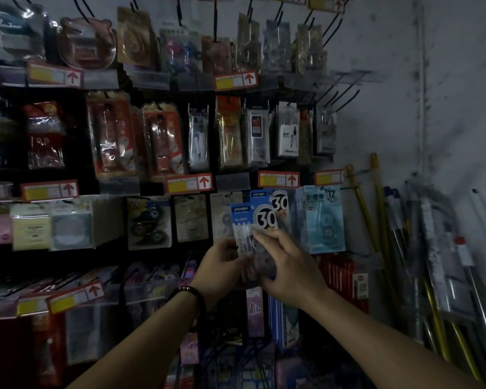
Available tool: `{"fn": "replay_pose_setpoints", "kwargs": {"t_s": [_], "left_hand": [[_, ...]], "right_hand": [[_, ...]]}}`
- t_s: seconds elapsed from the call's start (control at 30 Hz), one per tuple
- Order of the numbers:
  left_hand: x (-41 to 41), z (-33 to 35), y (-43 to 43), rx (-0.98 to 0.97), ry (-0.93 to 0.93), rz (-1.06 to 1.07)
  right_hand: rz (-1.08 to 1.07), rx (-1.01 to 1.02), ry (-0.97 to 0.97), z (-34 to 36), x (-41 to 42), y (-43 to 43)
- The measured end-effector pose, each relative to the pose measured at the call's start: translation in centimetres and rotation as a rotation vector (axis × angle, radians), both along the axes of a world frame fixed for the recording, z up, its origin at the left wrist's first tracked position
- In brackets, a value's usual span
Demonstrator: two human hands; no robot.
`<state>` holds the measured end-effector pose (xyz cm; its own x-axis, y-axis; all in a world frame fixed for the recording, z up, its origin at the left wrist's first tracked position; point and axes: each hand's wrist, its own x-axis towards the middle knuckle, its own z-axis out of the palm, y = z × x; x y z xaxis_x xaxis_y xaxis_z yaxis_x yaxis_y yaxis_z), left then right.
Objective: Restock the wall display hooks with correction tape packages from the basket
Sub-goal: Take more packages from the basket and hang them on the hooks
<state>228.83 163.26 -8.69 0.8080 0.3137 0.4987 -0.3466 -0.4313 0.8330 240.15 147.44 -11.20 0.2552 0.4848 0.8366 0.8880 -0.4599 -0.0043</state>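
Note:
Both my hands hold one blue correction tape package [251, 220] marked "30" up in front of the wall display. My left hand [222, 262] grips its lower left edge. My right hand [284, 265] covers its lower right part, fingers on the card face. Directly behind it hang more of the same blue "30" packages [278, 202] on a hook. Whether the held package's hole is on the hook is hidden. A dark wire basket [236, 366] shows dimly at the bottom, below my arms.
Light blue "12" tape packages [324, 220] hang just right of the blue ones. Other stationery packs fill hooks to the left and above, with red-and-yellow price tags [190, 183] between rows. Yellow and metal poles [382, 248] lean against the wall at right.

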Motion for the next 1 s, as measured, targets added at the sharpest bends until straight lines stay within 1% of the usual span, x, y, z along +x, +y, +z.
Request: {"fn": "replay_pose_setpoints", "kwargs": {"t_s": [0.1, 0.17, 0.27, 0.37, 0.53, 0.77, 1.0], "left_hand": [[-0.2, -0.2, 1.1, 0.266, 0.001, 0.165], [-0.6, -0.5, 1.8, 0.370, 0.003, 0.224], [-1.0, -1.0, 2.8, 0.386, 0.031, 0.227], [-1.2, -1.3, 3.7, 0.421, 0.040, 0.251], [-1.4, -1.5, 4.6, 0.479, 0.054, 0.266], [-1.5, -1.4, 4.4, 0.524, 0.071, 0.241], [-1.5, -1.4, 4.2, 0.584, 0.092, 0.238]], "right_hand": [[-0.101, 0.031, 0.031, -0.1, 1.0, -0.1], [-0.157, 0.057, 0.045, 0.0, 1.8, 0.1], [-0.243, 0.055, 0.062, 0.5, 2.6, 0.4], [-0.308, 0.055, 0.034, 1.3, 2.7, 0.5], [-0.320, 0.084, 0.042, 2.5, 3.0, 0.7], [-0.372, -0.043, 0.081, 3.8, 3.3, 0.7], [-0.405, -0.116, 0.160, 5.2, 4.1, 1.8]]}}
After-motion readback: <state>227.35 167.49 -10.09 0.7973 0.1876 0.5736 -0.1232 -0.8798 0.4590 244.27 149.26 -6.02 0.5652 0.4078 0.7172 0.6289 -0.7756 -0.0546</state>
